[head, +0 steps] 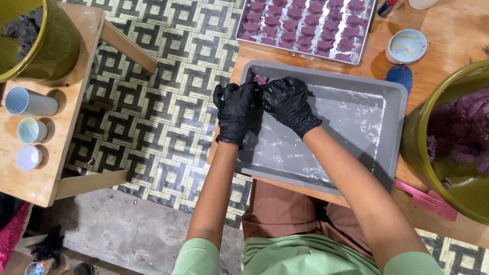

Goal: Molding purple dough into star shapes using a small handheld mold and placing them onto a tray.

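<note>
The person's green sleeves and bare forearms reach forward to two black-gloved hands meeting over the grey tray (356, 153). The left hand (235, 111) and right hand (288, 103) together pinch a small purple dough piece (261, 80) at the tray's far left corner. Beyond it sits a metal tray of shaped purple pieces (305, 25); a green bowl of purple dough (458, 137) stands right.

No packages, labels, signs or screens.

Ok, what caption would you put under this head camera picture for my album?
Two black-gloved hands, left hand and right hand, press a purple dough piece over a floured grey tray.
</note>
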